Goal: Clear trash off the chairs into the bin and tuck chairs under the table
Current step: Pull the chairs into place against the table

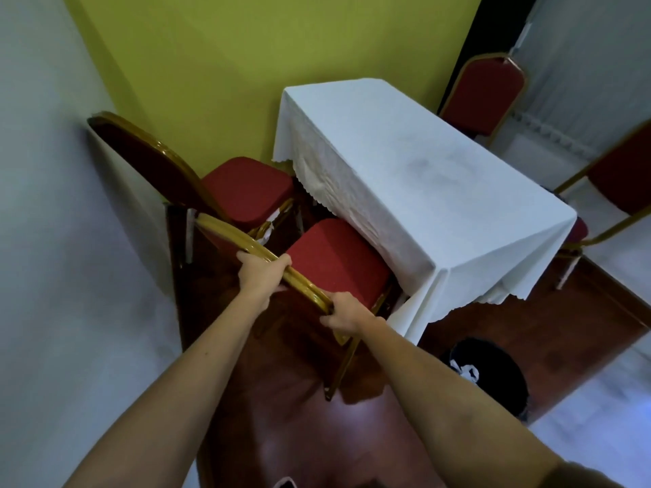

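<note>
Grip: our left hand and right hand both clasp the near chair by its gold backrest rim.
Chair: seat partly under the table edge.
Push: we should slide it straight in, keeping the hanging tablecloth from bunching.

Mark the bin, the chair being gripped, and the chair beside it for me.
Bin (pixel 507 378): head view, on its dark inside wall.
Gripped chair (pixel 334 258): head view, on the red seat cushion.
Second chair (pixel 246 188): head view, on its red seat.
</note>
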